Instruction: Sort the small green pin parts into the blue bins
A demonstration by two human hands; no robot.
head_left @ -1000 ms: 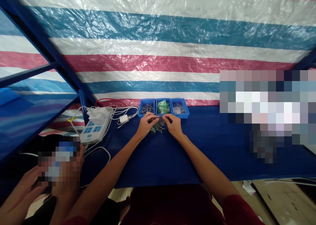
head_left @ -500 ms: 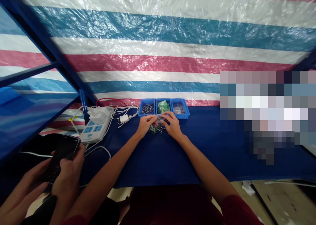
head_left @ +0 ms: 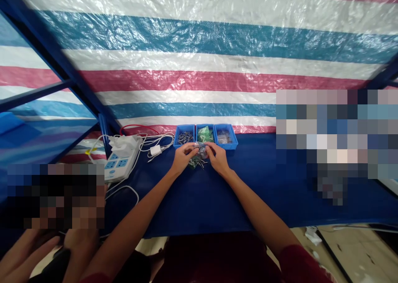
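A small clear plastic bag (head_left: 201, 151) is stretched between my two hands, above the blue table (head_left: 199, 204). My left hand (head_left: 183, 158) pinches its left side, and my right hand (head_left: 218, 158) pinches its right side. Whatever the bag contains is too small to make out. Just below it lies a little heap of green packets and thin metal pieces (head_left: 196, 163). Behind my hands stand three blue bins: the left bin (head_left: 175, 139) with small dark and silver metal parts, the middle bin (head_left: 213, 127) with green packets, the right bin (head_left: 235, 141) with clear bags.
To the left are a white power strip (head_left: 120, 165), a white charger (head_left: 155, 150) and tangled white cables (head_left: 161, 137). Another person's hands (head_left: 34, 250) are at the lower left, partly blurred out. A pixelated area covers the right side. Striped sheeting (head_left: 199, 80) hangs behind the table.
My right fingers have shifted slightly on the clear bag, which now shows more openly between both hands. The other person's phone at the left is now hidden by blurring.
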